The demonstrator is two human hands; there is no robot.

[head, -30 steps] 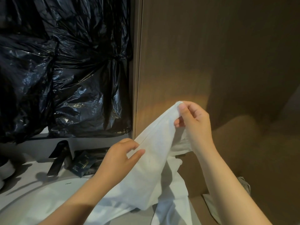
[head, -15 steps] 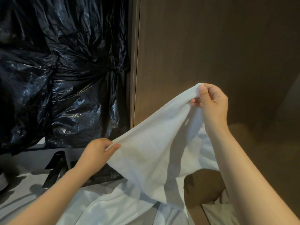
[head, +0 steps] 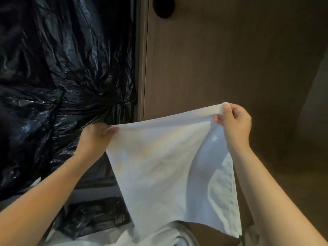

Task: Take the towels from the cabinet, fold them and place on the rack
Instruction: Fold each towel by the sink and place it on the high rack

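Holding a white towel (head: 159, 166) stretched before a wooden cabinet panel (head: 221, 59), my left hand (head: 95, 137) and right hand (head: 234, 123) pinch its top corners (black plastic sheeting (head: 62, 77) at left).

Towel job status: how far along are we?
Done: one white towel is out and held up. In hand: the left hand and right hand pinch its top corners, spreading it in front of the wooden panel; no fold shows yet. Left: fold it and rack it; no rack is in view. More white cloth lies bunched below, seemingly unfolded.
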